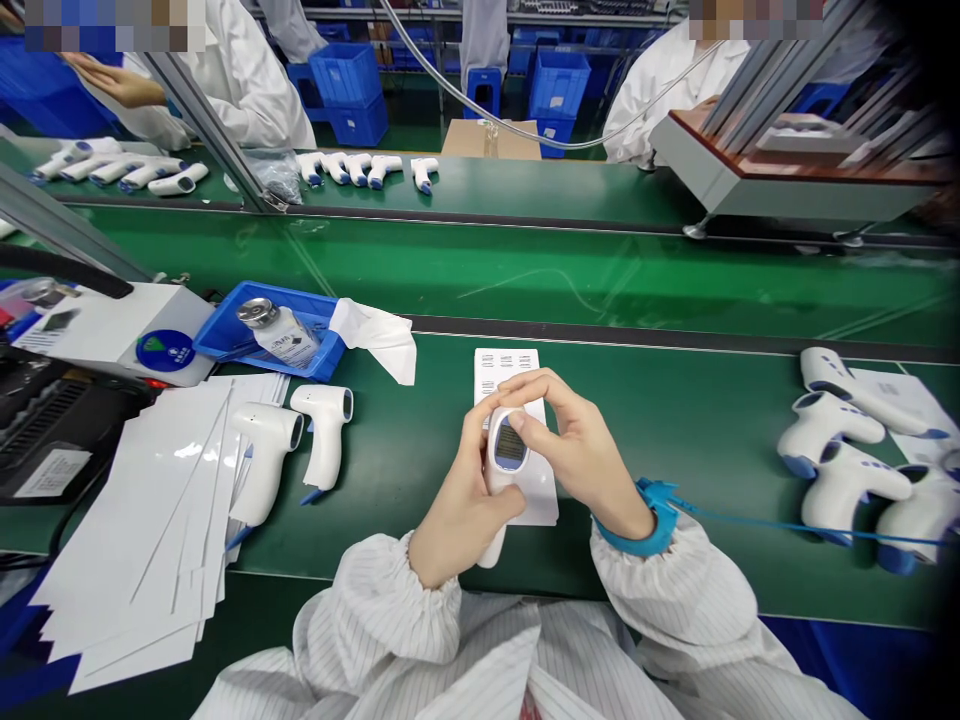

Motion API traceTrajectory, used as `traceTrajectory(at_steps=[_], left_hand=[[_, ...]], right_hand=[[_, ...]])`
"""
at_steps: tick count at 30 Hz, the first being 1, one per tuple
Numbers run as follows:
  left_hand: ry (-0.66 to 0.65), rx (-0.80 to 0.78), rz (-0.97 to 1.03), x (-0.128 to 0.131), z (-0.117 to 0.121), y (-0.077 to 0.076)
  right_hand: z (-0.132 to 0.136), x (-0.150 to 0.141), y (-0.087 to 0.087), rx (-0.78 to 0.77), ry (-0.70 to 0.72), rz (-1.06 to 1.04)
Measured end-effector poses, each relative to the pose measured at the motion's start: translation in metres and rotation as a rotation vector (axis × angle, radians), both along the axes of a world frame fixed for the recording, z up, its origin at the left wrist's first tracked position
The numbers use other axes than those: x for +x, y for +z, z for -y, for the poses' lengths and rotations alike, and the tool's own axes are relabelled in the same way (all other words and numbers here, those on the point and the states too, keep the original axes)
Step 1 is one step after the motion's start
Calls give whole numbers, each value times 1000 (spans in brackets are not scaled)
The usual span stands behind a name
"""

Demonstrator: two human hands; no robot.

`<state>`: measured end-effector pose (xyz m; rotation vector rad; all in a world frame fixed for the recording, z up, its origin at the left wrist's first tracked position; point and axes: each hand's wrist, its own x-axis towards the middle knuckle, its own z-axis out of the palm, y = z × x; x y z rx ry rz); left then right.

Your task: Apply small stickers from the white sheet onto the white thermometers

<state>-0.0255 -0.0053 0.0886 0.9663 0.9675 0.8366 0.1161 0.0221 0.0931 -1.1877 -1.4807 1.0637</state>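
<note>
A white infrared thermometer point(496, 480) with a small grey screen is held upright between both hands, over a sheet of printed labels point(541, 492) on the green bench. My left hand point(465, 500) wraps its handle and side, thumb across the front. My right hand point(574, 440) curls over its top, with the thumb at the edge of the screen and the fingers behind the head. A blue strap point(651, 520) with a cord circles my right wrist. The thermometer's back is hidden.
Left of my hands stand two thermometers point(327, 440), a stack of white sheets point(150, 500), and a blue tray point(300, 290) holding a bottle point(281, 335). More thermometers point(847, 490) lie at right. Beyond a green belt point(525, 275), people in white work at another bench.
</note>
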Motion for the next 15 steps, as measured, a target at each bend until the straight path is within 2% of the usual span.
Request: traceTrajectory(at_steps=[8,11,15], left_hand=[[66,38,-31,-2,1,0],[52,5,8,-4,3,-1],[86,-93,76,-4,7,-1]], right_hand=[[4,-1,-1,43,108,26],[4,2,0,87,67,41],[5,2,-3,243,-46,166]])
